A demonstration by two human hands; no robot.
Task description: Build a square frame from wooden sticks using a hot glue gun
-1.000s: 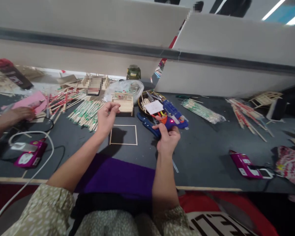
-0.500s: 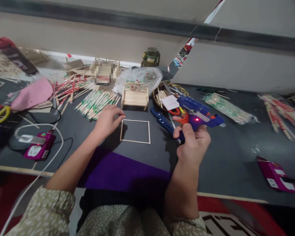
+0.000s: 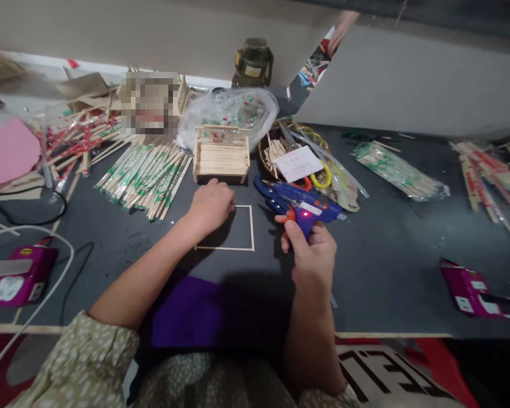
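My right hand (image 3: 312,249) is wrapped round the handle of a blue glue gun (image 3: 308,204) with an orange trigger and a lit red light. Its nozzle points left, over a dark blue tool (image 3: 268,195). My left hand (image 3: 212,207) hovers at the upper left corner of a thin stick frame (image 3: 252,229) lying on the dark table; its fingers are curled together, and whatever they pinch is hidden. Just behind it stands a small wooden stick bench (image 3: 221,158).
Wrapped chopsticks (image 3: 148,175) lie at the left, with a clear plastic bag (image 3: 233,107) behind the bench. A basket (image 3: 266,164) holds sticks and a paper note. Purple power boxes (image 3: 23,277) sit at both sides, one with a white cable.
My left hand has moved right onto the frame's upper left part and its fingers have drawn together. The glue gun has come lower and closer to the frame. The view has shifted.
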